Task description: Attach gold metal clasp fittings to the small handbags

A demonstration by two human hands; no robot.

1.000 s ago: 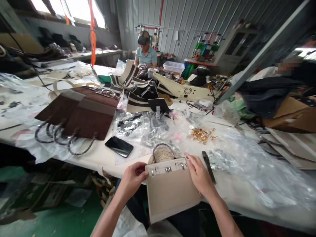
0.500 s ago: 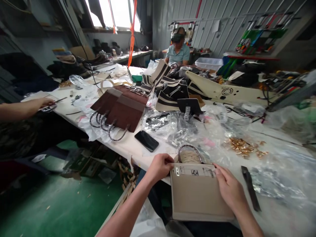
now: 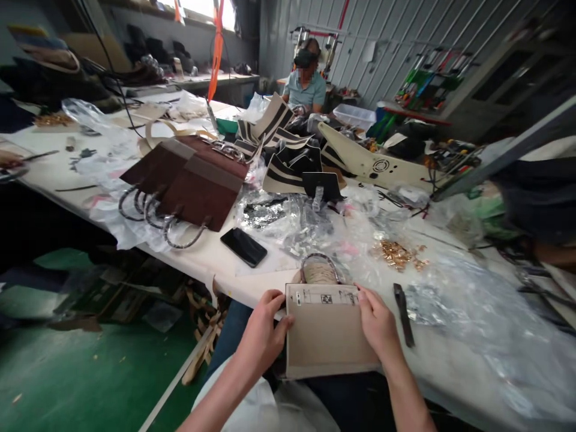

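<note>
A beige handbag [image 3: 327, 336] with metal fittings along its top strip rests against the near table edge, above my lap. My left hand [image 3: 263, 333] grips its left side, thumb on the front panel. My right hand [image 3: 377, 321] holds its upper right corner. Behind the bag's top stands a rounded handle [image 3: 318, 264] over a woven beige piece. A dark flat tool [image 3: 404, 306] lies just to the right of my right hand.
A black phone [image 3: 243, 246] lies on the white table [image 3: 211, 255]. Brown bags [image 3: 189, 186] with loop handles sit at the left, striped bags [image 3: 279, 162] behind, gold fittings [image 3: 398, 255] and plastic wrap [image 3: 472, 312] at the right. A person [image 3: 306, 84] sits at the far end.
The view swung left and then back a little. My left hand slid from the bag's top corner down its left side. The bag stays at the table edge.
</note>
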